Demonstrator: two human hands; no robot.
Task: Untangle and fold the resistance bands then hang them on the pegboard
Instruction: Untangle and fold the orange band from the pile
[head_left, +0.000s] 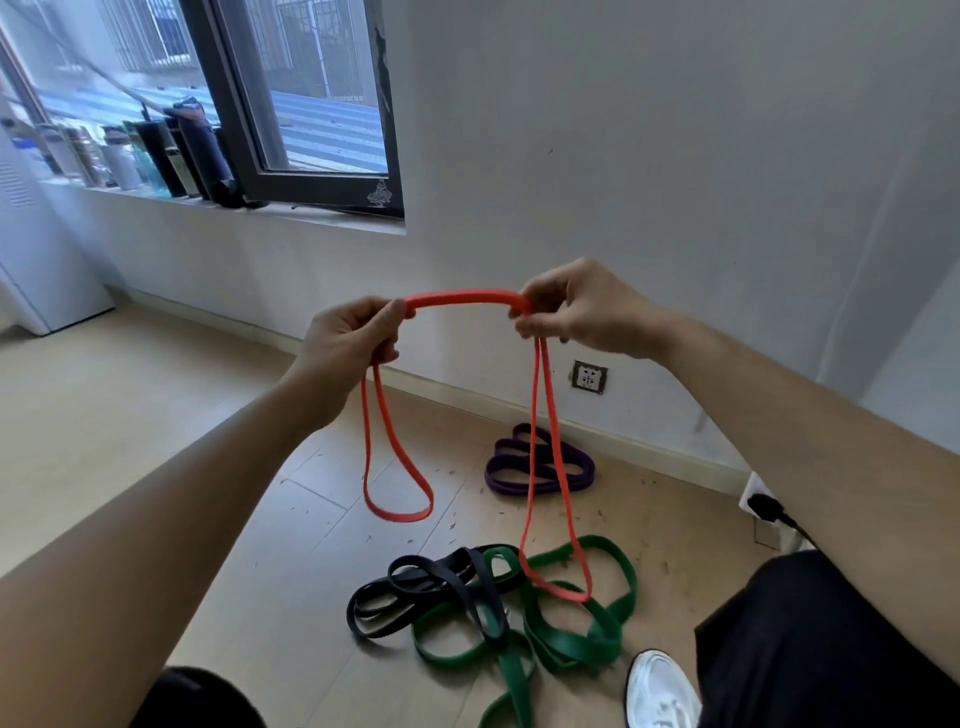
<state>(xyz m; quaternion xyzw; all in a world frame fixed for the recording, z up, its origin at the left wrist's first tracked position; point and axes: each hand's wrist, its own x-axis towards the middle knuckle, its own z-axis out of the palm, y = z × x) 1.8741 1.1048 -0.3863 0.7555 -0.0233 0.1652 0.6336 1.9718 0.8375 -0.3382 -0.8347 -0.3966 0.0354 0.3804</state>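
A red resistance band (462, 299) is stretched between both hands at chest height. My left hand (348, 338) grips one doubled part; a short loop hangs below it. My right hand (576, 309) pinches the other part, and a longer loop drops from it to the floor over the green band. On the wooden floor lie a black band (415, 587) and a green band (571, 634), tangled with each other. A purple band (540, 462) lies folded near the wall. No pegboard is in view.
A white wall with a socket (588, 376) stands ahead. A window sill (156, 200) with bottles is at upper left, a white cabinet (36, 260) at far left. A black plug (769, 506) sits at right. My white shoe (660, 691) is at the bottom.
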